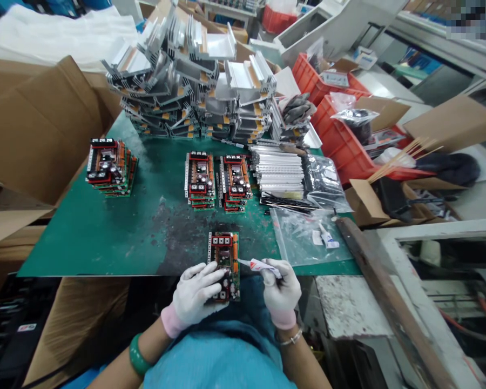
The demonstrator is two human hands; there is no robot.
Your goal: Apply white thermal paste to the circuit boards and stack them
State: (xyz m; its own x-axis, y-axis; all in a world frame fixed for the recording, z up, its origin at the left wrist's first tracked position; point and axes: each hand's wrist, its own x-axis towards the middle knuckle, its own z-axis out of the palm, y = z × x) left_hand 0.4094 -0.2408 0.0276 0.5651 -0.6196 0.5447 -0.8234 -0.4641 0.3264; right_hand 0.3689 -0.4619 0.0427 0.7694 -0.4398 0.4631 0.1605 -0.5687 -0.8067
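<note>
A green circuit board [225, 254] with red and black parts lies at the near edge of the green mat [105, 232]. My left hand [194, 294], in a white glove, rests closed over the board's near left corner and holds it. My right hand [281, 289], also gloved, grips a small white tube [261, 265] whose nozzle points left at the board's right edge.
Three stacks of similar boards [112, 166] [200, 179] [235, 182] stand farther back. Behind them are piled aluminium heat sinks [194, 81] and a row of flat ones [278, 170]. A clear bag with small tubes [308, 237] lies right. Red crates [340, 135] and cardboard boxes [44, 124] flank the mat.
</note>
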